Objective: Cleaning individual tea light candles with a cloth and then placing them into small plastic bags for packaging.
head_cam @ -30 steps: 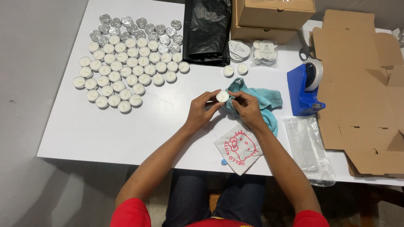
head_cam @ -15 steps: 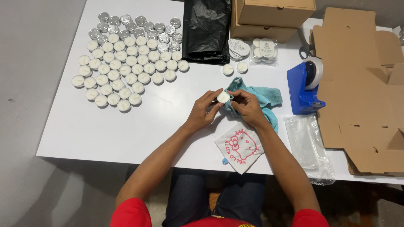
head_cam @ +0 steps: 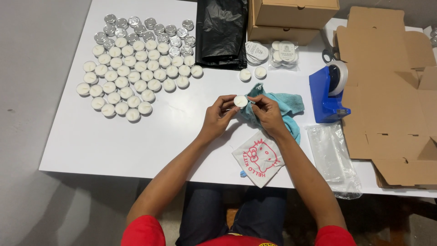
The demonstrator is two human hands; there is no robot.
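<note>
Tealight (head_cam: 240,101): pinched between fingertips of left hand (head_cam: 217,119) and right hand (head_cam: 268,115), held above white table (head_cam: 136,146). Teal cloth (head_cam: 282,107): tucked under right hand. Tealight rows (head_cam: 136,68): laid out well apart, far left.

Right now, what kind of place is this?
Likely a small craft or packing workstation, not a factory line. Rows of white tealight candles cover a white table, with flat cardboard boxes and a blue tape dispenser. The left hand holds one candle.
</note>
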